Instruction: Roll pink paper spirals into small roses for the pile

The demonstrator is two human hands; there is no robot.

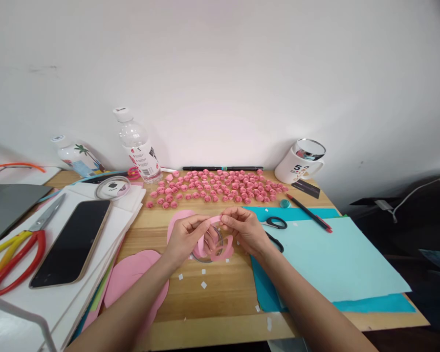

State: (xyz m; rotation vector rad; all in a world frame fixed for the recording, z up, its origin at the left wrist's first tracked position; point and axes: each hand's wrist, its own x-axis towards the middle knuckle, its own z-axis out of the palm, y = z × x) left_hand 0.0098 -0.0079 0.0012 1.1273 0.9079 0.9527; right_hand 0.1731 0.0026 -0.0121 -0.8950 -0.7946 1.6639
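Between my two hands a curling pink paper strip point(227, 248) is held up over the middle of the table. My left hand point(188, 237) pinches it between thumb and fingers, and my right hand point(244, 227) pinches its end at the top. The strip's lower part hangs in loose curls. Beneath the hands lies a round clear roll point(221, 233), partly hidden, perhaps tape. Pink paper circles point(137, 271) lie by my left forearm, and another pink paper piece point(173, 224) shows behind my left hand. Many small rolled pink paper roses point(220, 183) spread behind my hands.
Scissors with black handles point(276, 223) and light blue paper point(337, 264) lie at right, near a pencil point(310, 212) and a white mug point(297, 164). At left are a phone point(73, 244), red-and-yellow scissors point(33, 239) and a water bottle point(141, 151). White scraps point(204, 285) dot the table.
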